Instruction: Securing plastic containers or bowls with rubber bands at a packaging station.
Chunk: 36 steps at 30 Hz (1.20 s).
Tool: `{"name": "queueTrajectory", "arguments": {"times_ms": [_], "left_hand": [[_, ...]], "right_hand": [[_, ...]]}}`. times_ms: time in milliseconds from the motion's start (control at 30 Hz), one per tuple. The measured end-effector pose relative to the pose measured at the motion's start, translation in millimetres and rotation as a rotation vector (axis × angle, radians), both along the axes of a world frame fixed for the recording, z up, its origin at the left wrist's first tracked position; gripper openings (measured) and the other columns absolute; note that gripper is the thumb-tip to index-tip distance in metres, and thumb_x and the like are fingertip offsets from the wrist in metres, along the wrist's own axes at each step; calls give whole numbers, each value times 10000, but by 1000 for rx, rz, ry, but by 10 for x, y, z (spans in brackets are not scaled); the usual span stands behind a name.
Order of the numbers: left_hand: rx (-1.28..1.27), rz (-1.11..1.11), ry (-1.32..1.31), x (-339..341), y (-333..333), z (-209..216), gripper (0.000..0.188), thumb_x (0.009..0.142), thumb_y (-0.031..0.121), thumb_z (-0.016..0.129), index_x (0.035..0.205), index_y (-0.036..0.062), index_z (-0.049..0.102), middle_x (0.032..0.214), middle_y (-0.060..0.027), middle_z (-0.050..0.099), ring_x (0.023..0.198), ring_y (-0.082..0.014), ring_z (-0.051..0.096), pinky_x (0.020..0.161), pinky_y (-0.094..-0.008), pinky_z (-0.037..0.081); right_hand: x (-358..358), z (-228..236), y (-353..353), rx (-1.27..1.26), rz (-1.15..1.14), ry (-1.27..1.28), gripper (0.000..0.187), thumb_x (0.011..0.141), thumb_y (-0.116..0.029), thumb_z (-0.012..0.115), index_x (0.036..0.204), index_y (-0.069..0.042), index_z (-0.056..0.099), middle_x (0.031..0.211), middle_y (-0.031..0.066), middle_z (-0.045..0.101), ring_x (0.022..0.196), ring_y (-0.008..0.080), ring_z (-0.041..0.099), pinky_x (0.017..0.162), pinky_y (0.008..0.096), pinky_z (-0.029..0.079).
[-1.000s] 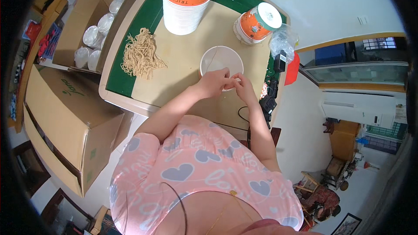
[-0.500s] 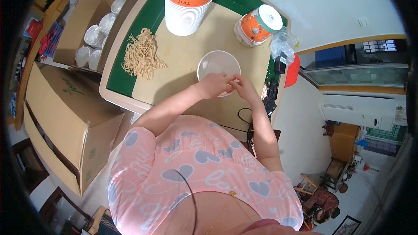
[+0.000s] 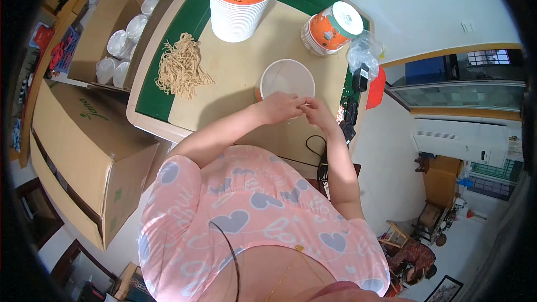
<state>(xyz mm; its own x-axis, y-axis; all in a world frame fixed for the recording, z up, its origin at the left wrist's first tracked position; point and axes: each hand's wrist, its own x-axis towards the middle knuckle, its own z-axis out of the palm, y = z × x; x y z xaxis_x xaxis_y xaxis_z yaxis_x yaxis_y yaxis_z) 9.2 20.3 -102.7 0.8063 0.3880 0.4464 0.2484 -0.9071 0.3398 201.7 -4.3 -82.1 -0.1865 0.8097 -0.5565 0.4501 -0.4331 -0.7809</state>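
Observation:
A paper bucket (image 3: 287, 75), white inside with a bit of orange on its outer wall, stands mouth-up in front of me, tilted slightly. My left hand (image 3: 279, 107) lies over its near rim, fingers curled and pinched. Against those fingertips my right hand (image 3: 319, 116) is closed too, just right of the same rim. Whatever is between the fingers is too small to make out. A faint thin line, perhaps a cord, runs inside the bucket. To the left lies a loose heap of tan cords (image 3: 183, 70).
At the back rises a tall stack of white-and-orange paper buckets (image 3: 238, 19). A shorter upturned stack (image 3: 330, 28) is at the right, beside clear plastic wrap (image 3: 363, 53) and black adapters (image 3: 359, 81) with cables. Left of the table, an open carton (image 3: 92, 50) holds wrapped white cups.
The paper bucket has shifted slightly right and away from me, its mouth turned a little. Both hands stay together at its near rim, having moved slightly right.

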Motion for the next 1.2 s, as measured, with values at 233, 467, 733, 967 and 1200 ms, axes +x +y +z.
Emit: {"name": "queueTrajectory", "arguments": {"times_ms": [233, 467, 733, 967, 1200], "left_hand": [[-572, 151, 0, -28, -125, 126, 85, 801, 167, 599, 847, 99, 577, 966, -43, 548, 818, -259, 568, 681, -369, 463], [-1491, 185, -365, 4, -138, 73, 104, 816, 107, 618, 895, 48, 585, 815, -51, 580, 698, -152, 573, 597, -272, 470], [-2228, 205, -615, 44, -82, -37, 170, 819, 135, 632, 908, -6, 598, 782, -44, 576, 641, -103, 560, 509, -201, 458], [-1890, 364, -524, 68, -157, 24, 106, 805, 139, 596, 823, 36, 605, 693, -7, 537, 581, -98, 510, 442, -205, 376], [-2435, 309, -842, 95, -153, -66, 76, 802, 140, 611, 768, 75, 591, 702, 3, 529, 546, -84, 474, 431, -201, 359]], "right_hand": [[-78, -114, -175, 318, 1, 55, 105, 870, -94, 557, 887, -1, 604, 747, 32, 612, 684, 101, 554, 631, 250, 446], [-237, -9, -406, 341, -222, 13, 122, 879, -123, 566, 886, -8, 607, 743, 8, 606, 651, 72, 536, 593, 217, 422], [-569, -144, -583, 370, -737, 213, 99, 881, -123, 584, 877, -25, 600, 635, -29, 520, 482, 32, 413, 435, 181, 307], [-679, -83, -583, 328, -785, 272, 96, 882, -123, 579, 885, -29, 598, 634, -18, 521, 486, 45, 425, 443, 189, 325], [-641, -55, -521, 241, -857, 418, 99, 882, -127, 578, 898, -30, 594, 658, -11, 540, 498, 39, 441, 443, 186, 328]]}}
